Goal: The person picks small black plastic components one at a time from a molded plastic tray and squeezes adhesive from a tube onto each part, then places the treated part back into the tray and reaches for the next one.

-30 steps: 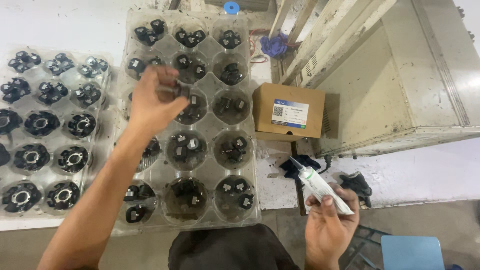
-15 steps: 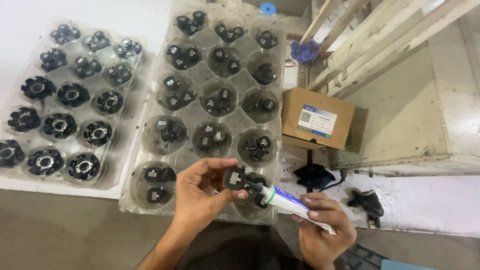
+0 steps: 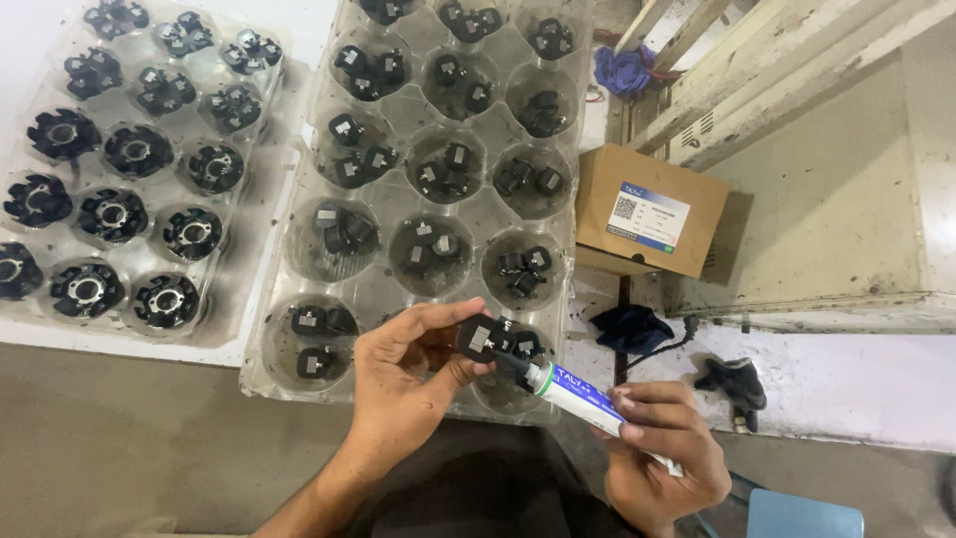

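Note:
My left hand pinches a small black plastic part with a metal face, held just above the near edge of a clear moulded tray. My right hand grips a white tube with a green band. The tube's dark nozzle touches the side of the black part. The tray's round pockets hold several more small black parts, one to three per pocket.
A second clear tray at the left holds several black ring-shaped parts. A brown cardboard box sits right of the trays. Dark rags and a blue cloth lie nearby. White angled boards fill the upper right.
My left hand drew a black part from the tray's middle down to the near edge. My right hand brought the tube up until its nozzle met the part.

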